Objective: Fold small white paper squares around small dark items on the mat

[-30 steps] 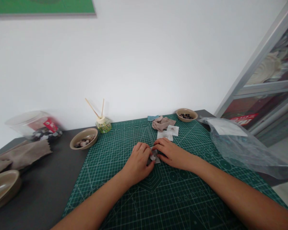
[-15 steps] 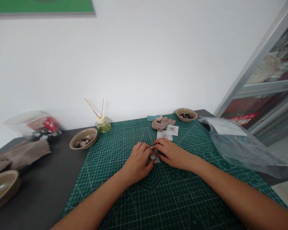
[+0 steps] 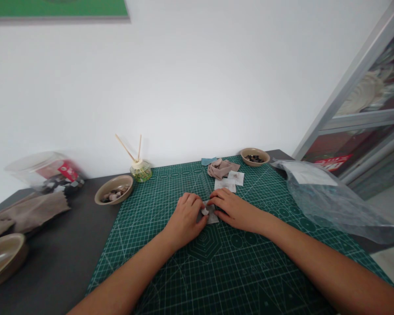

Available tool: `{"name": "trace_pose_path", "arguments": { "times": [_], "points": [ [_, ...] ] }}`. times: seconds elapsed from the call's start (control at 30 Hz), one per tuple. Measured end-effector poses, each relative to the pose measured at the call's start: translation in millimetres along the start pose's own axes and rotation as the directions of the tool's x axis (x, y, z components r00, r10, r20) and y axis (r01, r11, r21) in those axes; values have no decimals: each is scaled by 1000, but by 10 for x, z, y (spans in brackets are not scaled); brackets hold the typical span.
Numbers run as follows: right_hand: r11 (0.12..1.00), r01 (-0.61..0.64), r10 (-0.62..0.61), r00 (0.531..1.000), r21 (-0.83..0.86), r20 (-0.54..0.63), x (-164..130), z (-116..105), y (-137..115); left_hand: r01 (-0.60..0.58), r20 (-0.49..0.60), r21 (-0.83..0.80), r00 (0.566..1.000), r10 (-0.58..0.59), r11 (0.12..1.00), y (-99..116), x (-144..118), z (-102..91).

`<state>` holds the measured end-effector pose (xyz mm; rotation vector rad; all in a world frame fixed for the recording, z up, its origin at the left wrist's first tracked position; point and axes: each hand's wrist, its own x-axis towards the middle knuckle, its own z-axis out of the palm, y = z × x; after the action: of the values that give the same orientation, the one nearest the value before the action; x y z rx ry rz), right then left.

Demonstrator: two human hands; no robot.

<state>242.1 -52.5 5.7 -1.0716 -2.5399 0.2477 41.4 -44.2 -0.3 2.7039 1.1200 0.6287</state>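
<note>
My left hand (image 3: 185, 221) is closed in a pinch, with a small whitish piece (image 3: 205, 211) between thumb and fingertips. Under that piece lies a small thin pale square (image 3: 212, 217), flat on the green cutting mat (image 3: 157, 210); I cannot tell if it is paper or a little bag. My right hand (image 3: 234, 210) rests at the square's right side, its thumb and forefinger curved onto the edge and holding it. Just beyond the hands, two similar white squares (image 3: 226, 185) overlap beside a crumpled beige cloth (image 3: 221, 168).
A bowl of small dark and brown pieces (image 3: 114, 189) stands left, another bowl (image 3: 255, 157) at the back right. A reed diffuser (image 3: 140, 170), a clear tub (image 3: 49, 173), a brown cloth (image 3: 33, 212) and an empty-looking bowl (image 3: 6, 258) lie leftward. A plastic bag (image 3: 325, 201) covers the mat's right edge.
My left hand has shifted slightly left with the whitish piece, so more of the pale square shows. My right hand stays where it was.
</note>
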Motion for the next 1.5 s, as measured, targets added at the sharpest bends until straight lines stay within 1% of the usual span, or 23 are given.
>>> {"name": "trace_pose_path", "arguments": {
  "times": [0.07,0.23,0.43,0.6,0.83,0.97,1.07,1.13,1.3,1.43,1.5],
  "points": [
    [1000,-1,1,1000,1,2,4,-7,-5,11,-1,8,1000,-11,1000,3,-4,0],
    [1000,-4,4,1000,-1,9,10,-15,-20,-24,43,36,999,23,999,67,-20,-10],
    [1000,-4,4,1000,2,7,1,-11,-13,30,6,19,1000,-31,999,17,-16,-8],
    [1000,-7,7,1000,5,7,5,-20,-17,-37,35,5,999,36,999,33,-23,-12],
    [1000,-1,1,1000,10,-5,3,-9,-16,36,31,9,999,-37,999,8,-1,-11],
    [1000,-2,2,1000,6,3,3,-5,-13,6,31,-21,999,-5,1000,6,-5,-16],
    [1000,-2,2,1000,3,4,5,-9,-14,-32,42,-19,999,33,999,23,-19,-24],
    [1000,-1,1,1000,6,1,5,-12,-16,-38,44,-15,998,39,999,32,-24,-28],
    [1000,-1,1,1000,5,3,2,-17,-18,-32,38,-9,999,32,999,27,-16,-29],
    [1000,-5,5,1000,-2,12,-2,-18,-17,16,21,1,1000,-16,1000,12,-2,-31],
    [1000,-5,5,1000,-3,14,-1,-18,-18,11,25,-1,1000,-11,1000,19,-1,-36]
  ]
}}
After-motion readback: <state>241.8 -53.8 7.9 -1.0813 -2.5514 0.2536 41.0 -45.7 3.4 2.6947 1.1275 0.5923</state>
